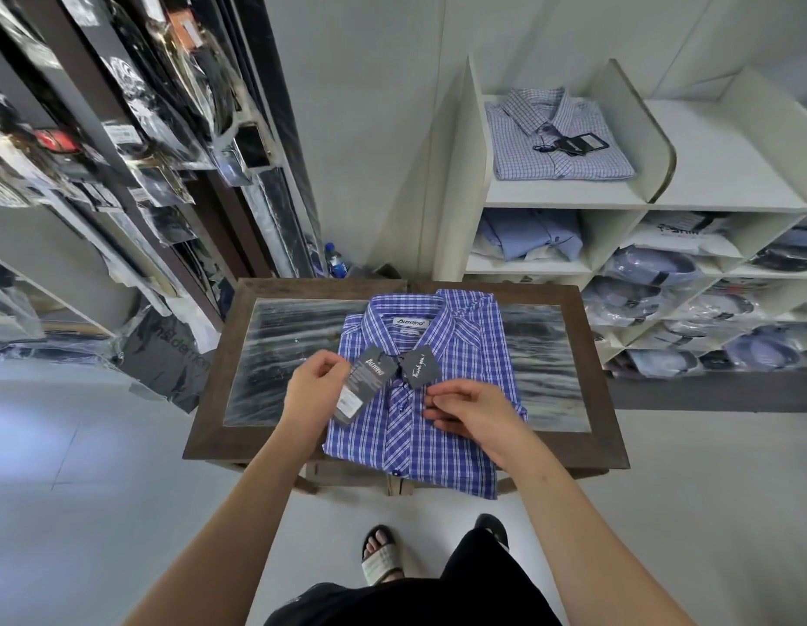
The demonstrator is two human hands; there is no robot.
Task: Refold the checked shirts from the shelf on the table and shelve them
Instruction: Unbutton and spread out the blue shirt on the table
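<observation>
The folded shirt [460, 350] lies mid-table [203, 426], hem over the near edge, while the left hand [313, 390] pinches its tag [367, 384], likely to lay it flat, and the right hand [473, 411] rests on its front, seemingly steadying the cloth, though I cannot tell whether it grips.
</observation>
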